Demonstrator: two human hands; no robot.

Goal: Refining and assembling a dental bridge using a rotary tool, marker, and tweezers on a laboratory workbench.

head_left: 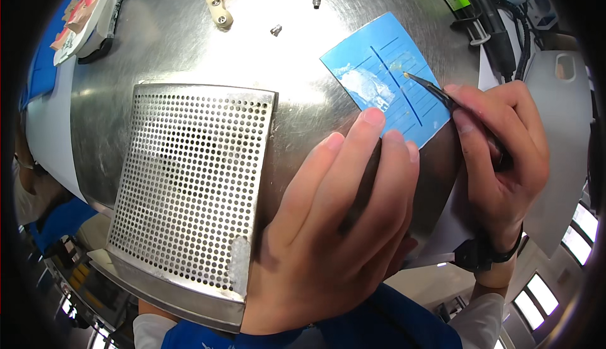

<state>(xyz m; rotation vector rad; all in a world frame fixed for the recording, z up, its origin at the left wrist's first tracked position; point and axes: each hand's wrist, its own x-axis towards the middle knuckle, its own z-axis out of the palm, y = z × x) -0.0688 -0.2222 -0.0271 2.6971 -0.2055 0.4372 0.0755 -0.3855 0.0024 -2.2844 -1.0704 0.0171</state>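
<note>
A blue mixing pad (398,52) lies tilted on the metal bench, with a white smear on its left half and small yellowish traces across the line on the right. My right hand (505,140) pinches a slim dark dental instrument (429,87), whose fine tip touches or hovers just above the pad beside a yellowish dab. Most of its handle is hidden in the hand. At the pad's lower left edge, the fingertips of my left hand (344,222) rest with the fingers apart and nothing held between them.
Left of my left hand stands a perforated metal grille (189,178). A cream dental arch (217,14) with metal inserts lies at the far side, near two small metal screw-like parts (276,30). A dental model (82,24) stands far left; a black handpiece-like tool (489,27) far right.
</note>
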